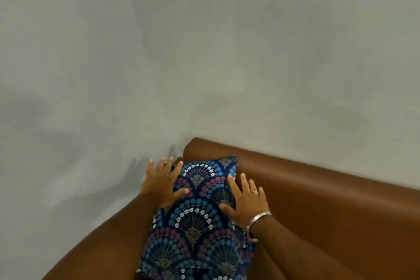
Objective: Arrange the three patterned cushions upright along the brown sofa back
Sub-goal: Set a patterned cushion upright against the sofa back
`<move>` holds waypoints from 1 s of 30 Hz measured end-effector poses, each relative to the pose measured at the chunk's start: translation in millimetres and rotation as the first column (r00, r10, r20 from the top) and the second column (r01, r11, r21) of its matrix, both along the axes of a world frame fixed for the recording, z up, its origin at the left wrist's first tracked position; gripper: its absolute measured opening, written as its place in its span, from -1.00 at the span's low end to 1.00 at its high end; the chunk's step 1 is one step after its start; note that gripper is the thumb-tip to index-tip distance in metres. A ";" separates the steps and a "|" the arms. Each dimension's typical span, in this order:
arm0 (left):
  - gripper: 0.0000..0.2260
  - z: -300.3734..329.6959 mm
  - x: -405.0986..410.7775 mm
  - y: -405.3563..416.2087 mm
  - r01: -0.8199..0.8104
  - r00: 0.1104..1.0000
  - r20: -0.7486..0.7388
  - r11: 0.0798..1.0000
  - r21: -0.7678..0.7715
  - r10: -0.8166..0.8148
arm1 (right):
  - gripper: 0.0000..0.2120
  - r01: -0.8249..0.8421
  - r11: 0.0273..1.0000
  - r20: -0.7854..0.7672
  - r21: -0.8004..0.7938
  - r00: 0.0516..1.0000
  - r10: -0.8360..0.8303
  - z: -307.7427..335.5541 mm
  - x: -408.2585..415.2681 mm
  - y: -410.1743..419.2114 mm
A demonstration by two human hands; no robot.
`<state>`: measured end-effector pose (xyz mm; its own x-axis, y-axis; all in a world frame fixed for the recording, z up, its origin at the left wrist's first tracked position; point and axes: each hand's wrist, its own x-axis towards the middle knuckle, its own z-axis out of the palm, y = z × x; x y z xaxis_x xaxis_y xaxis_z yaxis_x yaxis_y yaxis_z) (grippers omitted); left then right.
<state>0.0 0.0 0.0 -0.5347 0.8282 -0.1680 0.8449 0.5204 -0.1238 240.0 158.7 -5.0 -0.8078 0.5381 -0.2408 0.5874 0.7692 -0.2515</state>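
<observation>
One patterned cushion (195, 218), dark blue with fan shapes of blue, pink and white dots, stands against the left end of the brown sofa back (318, 191). My left hand (162, 183) lies flat on its upper left edge, fingers spread. Flat on the cushion's right side rests my right hand (245, 200), fingers apart; it wears a ring, with a silver bangle on the wrist. Neither hand grips the fabric. The cushion's bottom runs out of the frame. No other cushion is in view.
A plain grey wall (204, 52) fills the upper frame, meeting in a corner just behind the sofa's left end. The sofa back runs down to the right edge of the frame.
</observation>
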 end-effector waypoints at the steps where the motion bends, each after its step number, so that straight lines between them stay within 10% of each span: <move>1: -0.11 -13.5 -13.0 -6.6 -0.058 0.996 0.067 0.998 -0.009 0.058 | -0.11 0.052 0.992 0.028 -0.117 0.998 -0.049 -13.3 -16.1 -6.4; 12: -0.18 -154.8 -25.5 -26.8 -0.250 0.815 0.578 0.921 0.299 0.034 | -0.12 0.169 0.939 -0.101 -0.299 0.973 -0.207 -135.3 -63.7 -23.5; 16: -0.10 -134.4 -17.3 -26.2 -0.564 0.608 0.777 0.778 0.278 0.163 | -0.08 0.185 0.883 -0.153 -0.431 0.950 -0.273 -124.8 -64.3 -19.7; 23: -0.12 -54.2 90.9 15.0 -0.290 0.844 0.534 0.809 0.512 -0.035 | -0.20 0.213 0.631 -0.390 -0.746 0.628 -0.673 -93.1 25.5 8.1; 30: -0.04 -91.1 336.0 122.1 -0.018 0.814 0.492 0.833 0.553 -0.309 | -0.20 0.375 0.640 -0.440 -0.671 0.494 -0.750 -108.5 307.9 86.0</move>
<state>336.0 122.1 -91.1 -0.3522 0.9323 0.0816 0.7503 0.2292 0.6201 547.8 244.7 -113.5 -0.3864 0.9102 -0.1493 0.3812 0.0102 -0.9244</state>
